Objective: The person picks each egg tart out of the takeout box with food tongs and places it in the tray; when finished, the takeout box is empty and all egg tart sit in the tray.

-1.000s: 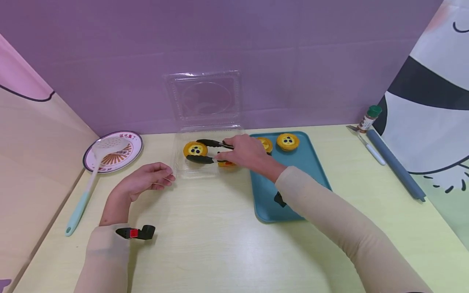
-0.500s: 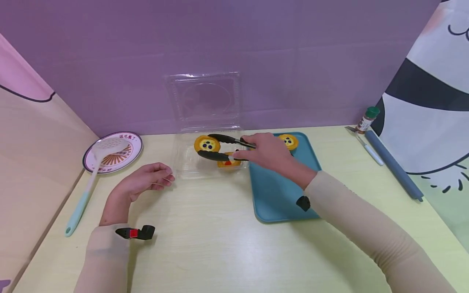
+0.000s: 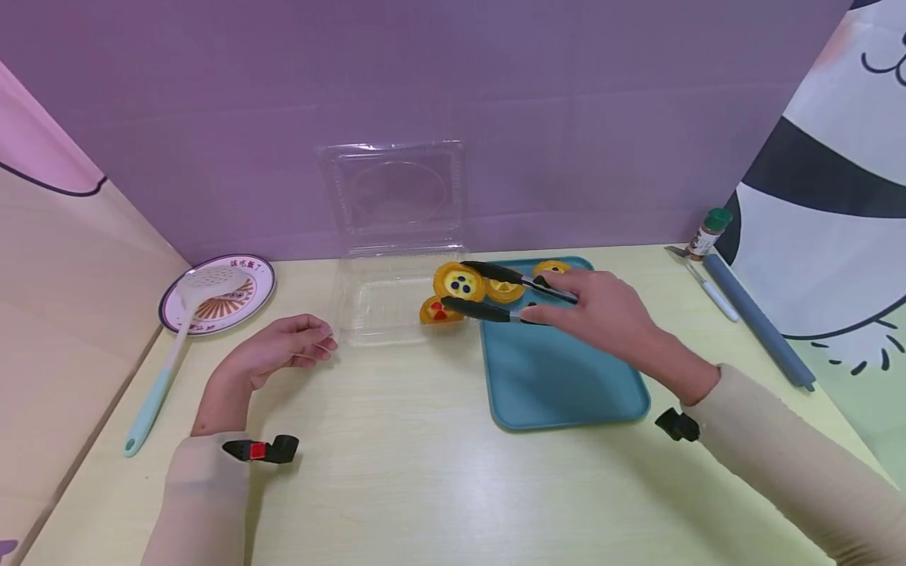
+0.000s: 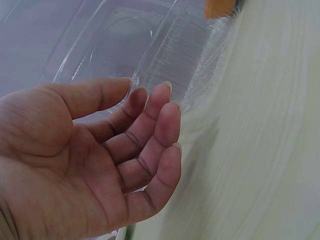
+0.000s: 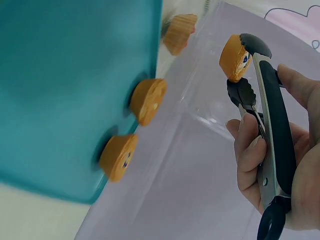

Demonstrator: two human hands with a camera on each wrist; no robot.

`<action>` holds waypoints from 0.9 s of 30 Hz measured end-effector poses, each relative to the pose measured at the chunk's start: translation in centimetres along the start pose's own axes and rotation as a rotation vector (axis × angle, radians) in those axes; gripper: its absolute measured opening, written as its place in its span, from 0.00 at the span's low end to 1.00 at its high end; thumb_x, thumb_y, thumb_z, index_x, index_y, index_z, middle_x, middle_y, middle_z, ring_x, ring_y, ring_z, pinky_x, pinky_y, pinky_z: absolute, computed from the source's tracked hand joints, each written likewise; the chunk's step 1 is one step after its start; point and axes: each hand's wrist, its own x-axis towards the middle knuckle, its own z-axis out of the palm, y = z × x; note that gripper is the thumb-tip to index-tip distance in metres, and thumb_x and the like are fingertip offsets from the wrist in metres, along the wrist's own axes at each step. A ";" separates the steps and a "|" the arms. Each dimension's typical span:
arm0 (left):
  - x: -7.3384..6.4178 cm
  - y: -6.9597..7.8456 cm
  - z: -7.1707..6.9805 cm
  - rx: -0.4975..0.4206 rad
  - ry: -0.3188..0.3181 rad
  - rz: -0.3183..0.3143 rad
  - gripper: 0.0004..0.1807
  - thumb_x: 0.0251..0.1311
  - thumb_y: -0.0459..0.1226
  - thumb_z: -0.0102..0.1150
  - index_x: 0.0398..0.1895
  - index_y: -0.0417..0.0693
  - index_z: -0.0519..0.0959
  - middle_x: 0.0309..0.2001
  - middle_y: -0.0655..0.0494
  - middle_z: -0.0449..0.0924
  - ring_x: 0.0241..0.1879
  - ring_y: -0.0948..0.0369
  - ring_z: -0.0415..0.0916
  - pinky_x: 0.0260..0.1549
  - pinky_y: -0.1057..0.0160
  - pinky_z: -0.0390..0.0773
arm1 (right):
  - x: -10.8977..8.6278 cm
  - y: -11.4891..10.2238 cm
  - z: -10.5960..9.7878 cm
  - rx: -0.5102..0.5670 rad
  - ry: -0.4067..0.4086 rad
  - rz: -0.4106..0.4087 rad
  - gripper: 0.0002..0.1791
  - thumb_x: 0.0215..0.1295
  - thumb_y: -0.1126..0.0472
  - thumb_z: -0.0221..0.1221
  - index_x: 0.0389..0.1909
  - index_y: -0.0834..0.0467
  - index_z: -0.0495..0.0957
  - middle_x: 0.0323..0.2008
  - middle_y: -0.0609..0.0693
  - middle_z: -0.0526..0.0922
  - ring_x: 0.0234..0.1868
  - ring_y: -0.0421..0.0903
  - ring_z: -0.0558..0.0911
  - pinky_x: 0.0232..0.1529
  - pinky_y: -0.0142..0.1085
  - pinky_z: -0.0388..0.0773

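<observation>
My right hand (image 3: 602,310) grips black-tipped tongs (image 3: 488,311), which pinch a blueberry-topped egg tart (image 3: 458,283) between their tips. In the right wrist view this tart (image 5: 232,59) hangs raised over the clear plastic container. A tart with red topping (image 3: 436,311) sits in the right end of that container (image 3: 382,334), whose lid (image 3: 399,192) stands upright behind. Two more tarts rest on the blue tray: a pale-topped one (image 3: 504,291) and a blueberry one (image 3: 550,269), partly covered by the tongs. Loosely curled, my left hand (image 3: 286,346) lies beside the container's front left corner.
On the left, a white skimmer (image 3: 208,281) with a mint handle leans across a patterned plate (image 3: 263,291). The blue tray (image 3: 566,409) is right of the container. Farther right lie a green-capped spice jar (image 3: 708,233), a white-handled knife (image 3: 718,299) and a grey-blue bar (image 3: 760,322).
My right hand has drawn the tongs and the blueberry tart rightward, from the container's left part to its right edge near the tray. My left hand has stayed in place.
</observation>
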 end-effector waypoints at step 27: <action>0.0 0.1 0.0 0.007 -0.004 -0.006 0.19 0.76 0.44 0.49 0.57 0.37 0.68 0.44 0.59 0.82 0.44 0.63 0.80 0.46 0.63 0.79 | -5.3 4.9 0.0 -0.074 0.025 0.046 0.42 0.57 0.31 0.64 0.65 0.54 0.76 0.49 0.57 0.84 0.24 0.41 0.72 0.21 0.35 0.63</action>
